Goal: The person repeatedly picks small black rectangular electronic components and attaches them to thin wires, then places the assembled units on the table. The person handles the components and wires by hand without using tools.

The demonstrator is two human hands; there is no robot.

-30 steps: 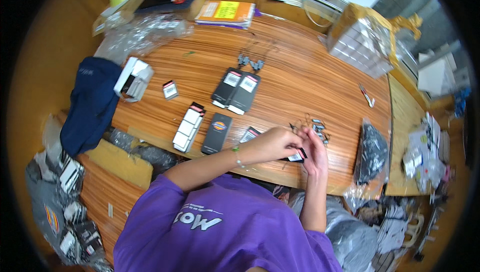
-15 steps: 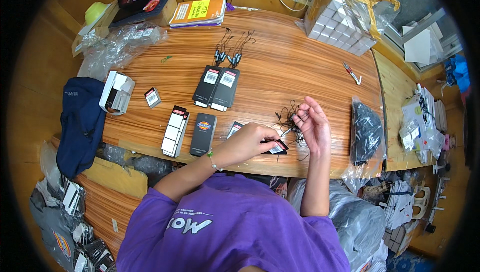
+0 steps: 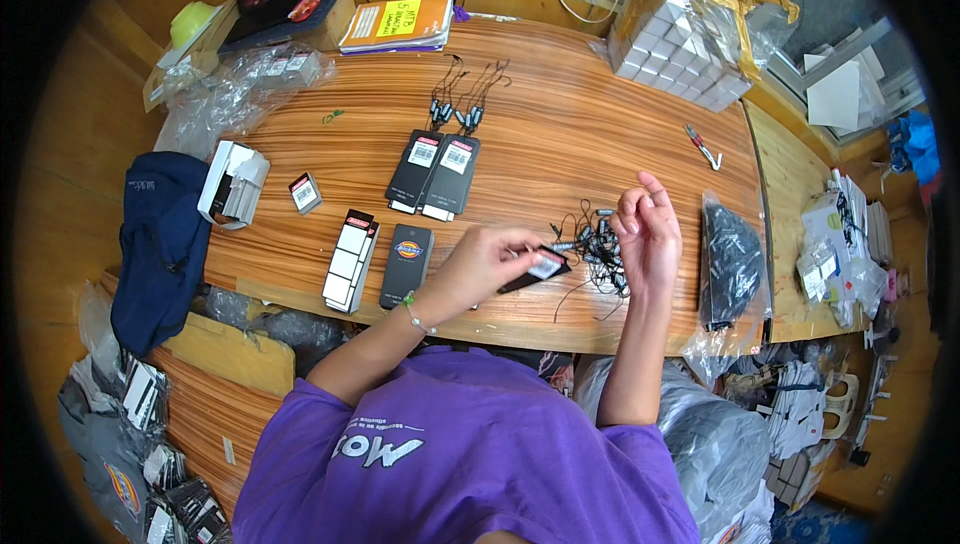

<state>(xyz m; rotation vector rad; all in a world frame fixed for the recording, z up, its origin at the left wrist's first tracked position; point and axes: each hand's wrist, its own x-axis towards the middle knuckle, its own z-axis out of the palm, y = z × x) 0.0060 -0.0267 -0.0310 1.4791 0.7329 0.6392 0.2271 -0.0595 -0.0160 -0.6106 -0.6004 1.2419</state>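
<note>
My left hand (image 3: 490, 266) is closed on a black hang tag (image 3: 547, 264) with a white label, held tilted just above the near edge of the table. To its right lies a tangle of thin black cords (image 3: 600, 256) with small seals; one seal end reaches close to the tag. Beside the tangle, my right hand (image 3: 650, 239) is raised with its fingers curled in; anything thin between them is too small to make out. Left of my left hand stand a dark grey stack of tags (image 3: 407, 266) with an oval emblem and a stack of white labels (image 3: 350, 262).
Two piles of corded tags (image 3: 450, 179) lie mid-table. A small label stack (image 3: 304, 194) and a white box (image 3: 236, 184) sit leftward. On the right are a plastic bag of black cords (image 3: 732, 264) and red-handled snippers (image 3: 703, 147). White boxes (image 3: 680, 49) stand at the back.
My left hand has lifted the tag slightly and tilted it, moving a little left. My right hand has gone up and rightward, its fingers more curled. The cords have shifted and spread.
</note>
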